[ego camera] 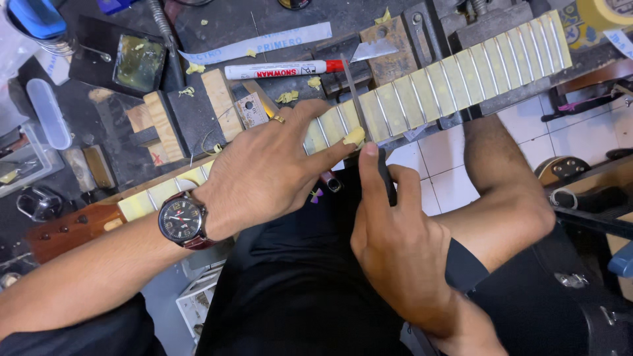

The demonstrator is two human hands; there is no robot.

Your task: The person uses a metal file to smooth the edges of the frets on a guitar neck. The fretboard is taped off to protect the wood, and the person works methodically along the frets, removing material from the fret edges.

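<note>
Guitar neck with masked fretboard is lying slantwise across my cluttered workbench, its metal frets showing between yellow tape strips. My left hand is pressing flat on it, fingers spread, beside a crumpled tape scrap. My right hand is gripping a thin file laid across one fret. Just beyond, a red-capped white marker and a razor blade are lying.
</note>
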